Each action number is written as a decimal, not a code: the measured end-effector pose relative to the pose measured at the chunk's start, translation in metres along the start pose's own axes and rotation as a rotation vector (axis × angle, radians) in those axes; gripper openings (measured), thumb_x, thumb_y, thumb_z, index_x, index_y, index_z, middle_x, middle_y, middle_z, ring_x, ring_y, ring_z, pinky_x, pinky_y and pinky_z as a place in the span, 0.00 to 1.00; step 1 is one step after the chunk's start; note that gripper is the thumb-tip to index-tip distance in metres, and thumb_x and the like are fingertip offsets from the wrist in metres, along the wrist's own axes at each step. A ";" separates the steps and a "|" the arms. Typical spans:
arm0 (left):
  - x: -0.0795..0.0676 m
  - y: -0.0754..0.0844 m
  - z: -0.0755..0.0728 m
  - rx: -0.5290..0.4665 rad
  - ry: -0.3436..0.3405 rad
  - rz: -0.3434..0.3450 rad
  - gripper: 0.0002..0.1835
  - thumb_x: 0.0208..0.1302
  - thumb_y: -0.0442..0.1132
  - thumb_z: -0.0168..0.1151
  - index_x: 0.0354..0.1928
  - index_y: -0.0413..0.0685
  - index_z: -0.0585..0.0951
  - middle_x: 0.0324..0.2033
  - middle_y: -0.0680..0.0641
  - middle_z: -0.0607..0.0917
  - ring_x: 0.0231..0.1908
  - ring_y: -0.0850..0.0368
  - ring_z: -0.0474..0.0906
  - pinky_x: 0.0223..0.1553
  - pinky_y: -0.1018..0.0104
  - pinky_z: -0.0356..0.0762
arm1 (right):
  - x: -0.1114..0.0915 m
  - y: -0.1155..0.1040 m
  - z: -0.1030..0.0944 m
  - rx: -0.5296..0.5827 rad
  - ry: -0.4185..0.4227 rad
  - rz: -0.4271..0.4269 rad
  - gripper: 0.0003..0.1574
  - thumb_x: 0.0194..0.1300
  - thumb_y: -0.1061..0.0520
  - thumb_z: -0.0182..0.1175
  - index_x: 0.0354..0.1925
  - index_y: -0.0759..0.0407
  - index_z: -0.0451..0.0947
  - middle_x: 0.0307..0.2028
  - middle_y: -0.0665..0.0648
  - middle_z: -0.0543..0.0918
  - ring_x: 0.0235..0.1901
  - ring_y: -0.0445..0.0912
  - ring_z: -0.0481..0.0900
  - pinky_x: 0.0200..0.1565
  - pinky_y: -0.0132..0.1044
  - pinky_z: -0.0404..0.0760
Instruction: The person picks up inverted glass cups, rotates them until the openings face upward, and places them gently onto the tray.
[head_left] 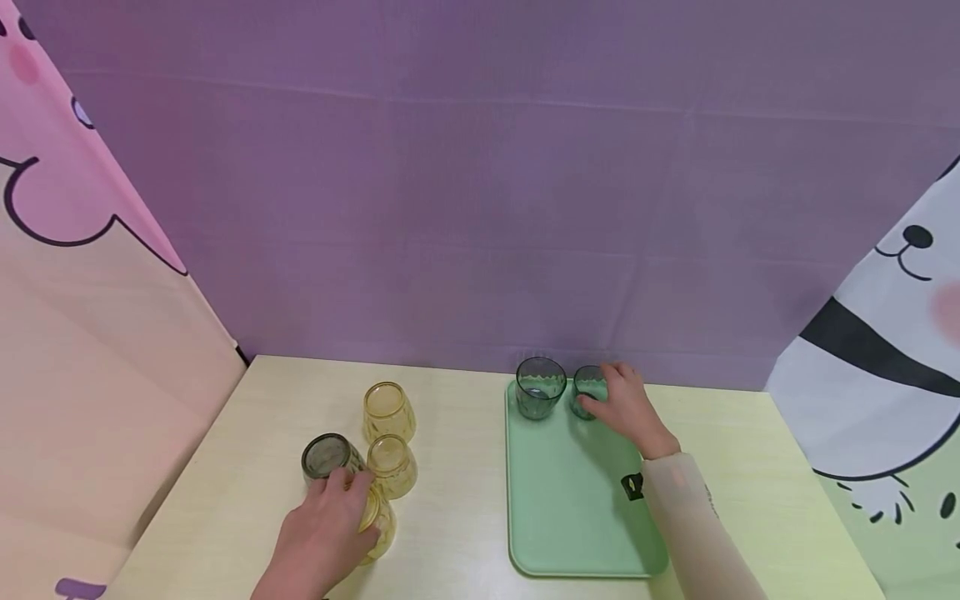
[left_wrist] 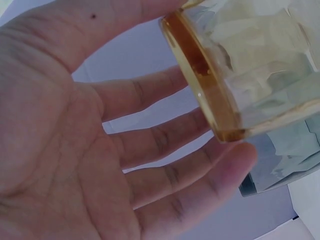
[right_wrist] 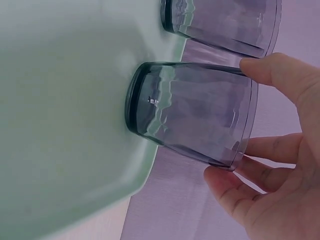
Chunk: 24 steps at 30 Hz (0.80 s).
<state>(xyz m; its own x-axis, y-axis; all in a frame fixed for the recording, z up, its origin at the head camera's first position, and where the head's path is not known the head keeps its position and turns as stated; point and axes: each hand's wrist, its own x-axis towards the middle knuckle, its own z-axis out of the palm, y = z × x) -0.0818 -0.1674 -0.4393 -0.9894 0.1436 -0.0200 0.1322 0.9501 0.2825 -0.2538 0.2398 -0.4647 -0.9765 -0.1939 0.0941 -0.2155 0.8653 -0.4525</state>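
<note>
Our right fingers (right_wrist: 227, 192) pinch grey glass (right_wrist: 195, 110); left fingers (left_wrist: 190, 200) spread round yellow glass (left_wrist: 265, 80), grip unclear. Seat grey flat on tray (right_wrist: 65, 140).

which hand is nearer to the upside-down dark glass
The left. The left hand is close beside the upside-down dark glass, at the front yellow glass. The right hand is farther off, holding an upright dark glass at the far end of the tray.

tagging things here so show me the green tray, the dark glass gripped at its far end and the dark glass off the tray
green tray (head_left: 562, 500): head view, its bare floor
gripped dark glass (right_wrist: 195, 112): right wrist view, side wall
off-tray dark glass (head_left: 327, 455): head view, round upper end
</note>
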 end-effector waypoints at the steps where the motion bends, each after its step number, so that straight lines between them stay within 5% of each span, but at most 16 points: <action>1: 0.000 0.000 0.000 0.001 0.002 0.002 0.31 0.49 0.42 0.78 0.56 0.42 0.78 0.46 0.39 0.76 0.49 0.36 0.74 0.27 0.46 0.79 | 0.000 0.000 0.000 0.000 -0.001 0.000 0.46 0.66 0.50 0.66 0.66 0.81 0.61 0.63 0.80 0.64 0.63 0.74 0.59 0.60 0.65 0.66; 16: -0.001 -0.002 0.000 -0.013 0.003 0.036 0.31 0.48 0.41 0.79 0.55 0.41 0.78 0.46 0.41 0.77 0.47 0.38 0.73 0.31 0.48 0.79 | -0.007 -0.001 -0.002 0.029 0.059 -0.034 0.47 0.65 0.49 0.68 0.66 0.79 0.63 0.63 0.79 0.65 0.62 0.72 0.60 0.60 0.64 0.66; 24: -0.004 0.003 -0.004 -0.026 0.015 0.051 0.32 0.48 0.43 0.80 0.56 0.42 0.78 0.48 0.42 0.77 0.50 0.39 0.74 0.35 0.46 0.80 | -0.027 -0.010 -0.006 0.053 0.105 -0.097 0.45 0.65 0.51 0.69 0.67 0.78 0.62 0.62 0.78 0.66 0.63 0.70 0.62 0.61 0.64 0.65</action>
<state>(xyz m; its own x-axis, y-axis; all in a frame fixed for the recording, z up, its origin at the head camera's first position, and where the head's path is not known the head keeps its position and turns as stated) -0.0779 -0.1665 -0.4348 -0.9822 0.1874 0.0096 0.1812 0.9342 0.3073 -0.2253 0.2390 -0.4574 -0.9469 -0.2236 0.2308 -0.3110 0.8188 -0.4825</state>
